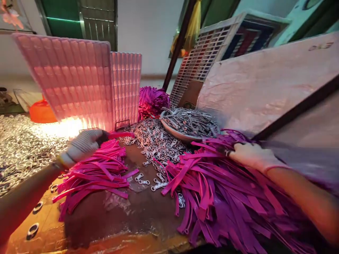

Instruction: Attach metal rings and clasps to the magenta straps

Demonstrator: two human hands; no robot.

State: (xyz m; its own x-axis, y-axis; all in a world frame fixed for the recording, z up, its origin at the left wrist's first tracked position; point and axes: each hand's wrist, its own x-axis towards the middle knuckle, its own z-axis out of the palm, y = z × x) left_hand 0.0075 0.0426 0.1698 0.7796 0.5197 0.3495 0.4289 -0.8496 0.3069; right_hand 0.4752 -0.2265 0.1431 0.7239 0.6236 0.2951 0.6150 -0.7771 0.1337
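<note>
My left hand, in a whitish glove with dark fingertips, is closed on a pink strap that sticks out to the right. Just below it lies a heap of pink straps, several with a small loop at one end. On the right, my right hand, also gloved, has its fingers bent and pinched on the pink straps at the top of a larger pile. Small metal swivel connectors are heaped between the two piles, and a few lie loose on the brown table surface.
A bowl full of metal clasps stands behind the connectors. To the left spread many metal rings under an orange lamp. Pink ribbed panels rise behind. More purple straps lie at the back, near a white crate.
</note>
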